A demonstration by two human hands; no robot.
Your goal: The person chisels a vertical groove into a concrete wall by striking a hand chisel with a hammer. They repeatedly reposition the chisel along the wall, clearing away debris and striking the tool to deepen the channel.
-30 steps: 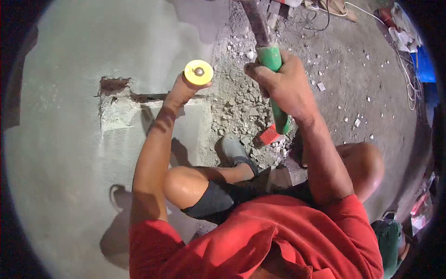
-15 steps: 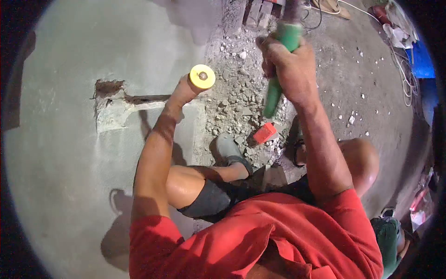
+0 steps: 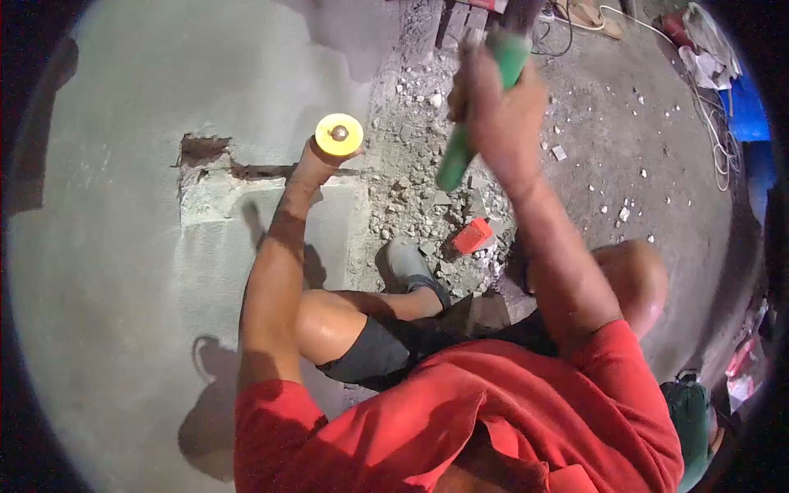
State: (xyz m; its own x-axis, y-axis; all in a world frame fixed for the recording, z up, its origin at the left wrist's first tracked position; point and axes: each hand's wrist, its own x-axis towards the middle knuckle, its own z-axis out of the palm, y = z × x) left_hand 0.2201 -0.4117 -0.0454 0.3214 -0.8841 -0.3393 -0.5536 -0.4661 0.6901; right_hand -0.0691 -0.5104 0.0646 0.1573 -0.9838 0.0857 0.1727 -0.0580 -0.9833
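1. Hands first: I see the left hand (image 3: 315, 167) closed around a chisel (image 3: 339, 135), just under its round yellow guard. The grip is fully wrapped and tight, and the metal striking head shows in the middle of the guard.
2. The chisel points into the grey wall (image 3: 123, 246), at the right end of a rough groove (image 3: 255, 172) cut in the plaster. I cannot see its tip, because the guard and the hand hide it.
3. The right hand (image 3: 497, 111) is raised to the right of the chisel and well apart from it. Its grip is closed on the green handle of a hammer (image 3: 457, 156). The hand is blurred, and I cannot see the hammer head clearly at the top edge.
4. Rubble (image 3: 415, 197) lies on the floor at the foot of the wall, below the two hands. A grey shoe (image 3: 408, 261) stands at its lower edge, and a red fragment (image 3: 471, 236) lies near the shoe.
5. Cables (image 3: 715, 123) lie on the floor at the far right.
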